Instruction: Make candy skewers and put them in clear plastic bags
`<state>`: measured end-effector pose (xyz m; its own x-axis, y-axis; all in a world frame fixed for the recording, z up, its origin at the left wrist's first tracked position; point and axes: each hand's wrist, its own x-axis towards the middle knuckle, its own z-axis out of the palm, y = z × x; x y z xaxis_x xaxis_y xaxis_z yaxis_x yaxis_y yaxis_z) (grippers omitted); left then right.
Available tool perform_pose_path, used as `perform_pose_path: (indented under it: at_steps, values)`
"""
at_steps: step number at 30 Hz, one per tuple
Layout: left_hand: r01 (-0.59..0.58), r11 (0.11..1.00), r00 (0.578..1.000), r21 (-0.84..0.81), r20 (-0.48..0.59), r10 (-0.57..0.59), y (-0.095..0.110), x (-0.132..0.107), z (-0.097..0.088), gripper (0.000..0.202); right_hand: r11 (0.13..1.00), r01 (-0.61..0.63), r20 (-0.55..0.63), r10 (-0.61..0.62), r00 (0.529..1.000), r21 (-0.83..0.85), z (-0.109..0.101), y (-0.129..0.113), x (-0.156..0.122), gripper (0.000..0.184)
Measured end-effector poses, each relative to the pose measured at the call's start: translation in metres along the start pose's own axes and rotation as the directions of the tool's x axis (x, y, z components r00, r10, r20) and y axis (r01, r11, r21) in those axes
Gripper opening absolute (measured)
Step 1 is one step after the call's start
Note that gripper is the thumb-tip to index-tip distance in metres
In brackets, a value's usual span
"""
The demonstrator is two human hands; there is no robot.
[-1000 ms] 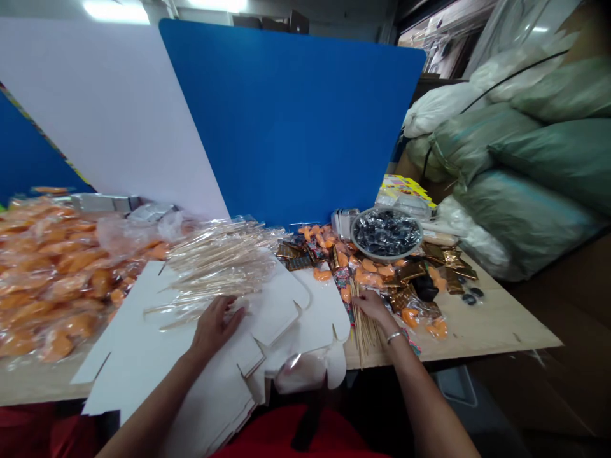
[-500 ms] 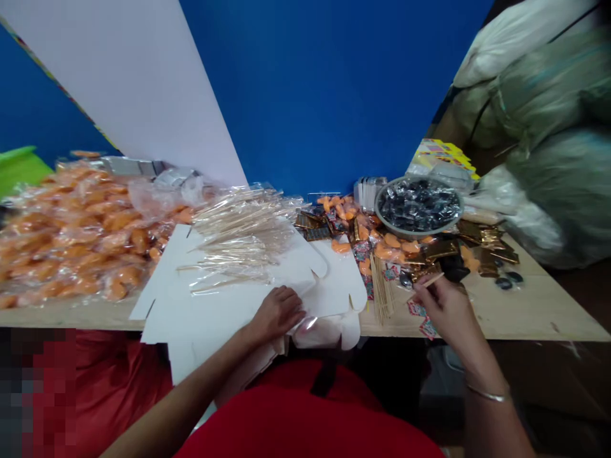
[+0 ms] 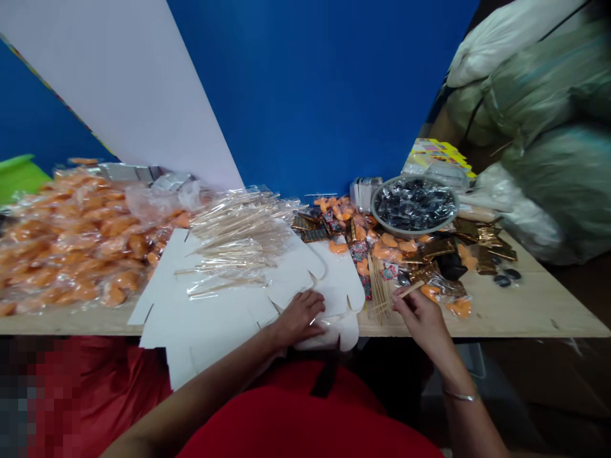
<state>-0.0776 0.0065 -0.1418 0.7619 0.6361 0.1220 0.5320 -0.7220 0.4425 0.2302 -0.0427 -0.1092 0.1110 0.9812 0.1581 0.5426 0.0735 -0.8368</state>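
Observation:
My right hand (image 3: 420, 318) pinches a thin wooden skewer (image 3: 409, 291) just right of a loose bundle of skewers (image 3: 379, 289) near the table's front edge. My left hand (image 3: 298, 317) rests with fingers curled on a clear plastic sleeve (image 3: 321, 326) lying on flat white die-cut cardboard sheets (image 3: 210, 312). Behind the sheets lies a heap of skewers in clear wrappers (image 3: 238, 238). Orange candies, gold wrappers and patterned packets (image 3: 382, 248) are scattered beyond my right hand.
A grey bowl of dark wrapped sweets (image 3: 414, 205) stands at the back right. Piles of bagged orange snacks (image 3: 71, 235) fill the left. Blue (image 3: 324, 89) and white (image 3: 119, 83) boards stand behind the wooden table (image 3: 525, 312). Large sacks (image 3: 539, 127) are stacked at right.
My left hand slid right along the cardboard onto the clear sleeve. My right hand lifted one skewer from the bundle and now holds it by the table's edge. The view tilted down.

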Motion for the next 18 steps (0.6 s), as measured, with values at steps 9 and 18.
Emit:
perform_pose_path:
  at_steps: [9,18]
  values:
    - [-0.022,0.983,0.996,-0.182,-0.087,0.006,-0.003,0.005,0.0,0.029,0.995,-0.036,0.048,0.032,0.998,0.092,0.006,-0.006,0.0,0.023]
    - [0.028,0.973,0.99,-0.227,-0.127,-0.058,-0.003,0.003,0.0,0.034,0.939,-0.163,0.219,0.098,0.971,0.304,0.01,-0.024,0.002,0.027]
